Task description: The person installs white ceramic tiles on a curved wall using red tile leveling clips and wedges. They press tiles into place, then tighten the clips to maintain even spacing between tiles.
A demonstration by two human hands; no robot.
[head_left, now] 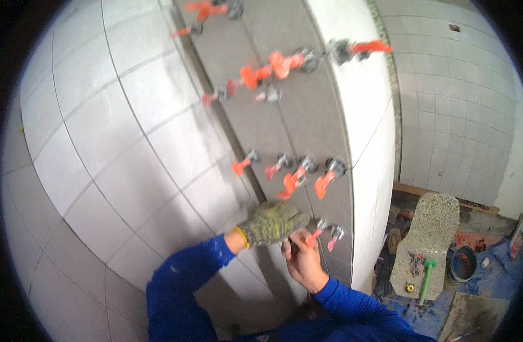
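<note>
My left hand (274, 222) wears a yellow-and-black knitted glove and lies against the grey wall tile (290, 128), fingers stretched toward the right. Just below it is my bare right hand (306, 267), with its fingers bent in a pinch; what sits between them, if anything, is hidden. A red tile-levelling clip (314, 236) stands right at those fingertips. Beside it another red clip (333, 242) sticks out of the tile joint. Higher up runs a row of orange clips with grey bases, among them one large clip (293, 183) and a clip (325, 185) near the corner.
More orange clips (284, 64) line the upper joint. White tiles (136, 114) cover the wall at left. A white-edged corner (367, 142) juts out at right. On the floor are a speckled slab (430, 228), a green-handled tool (427, 279) and a black bucket (462, 265).
</note>
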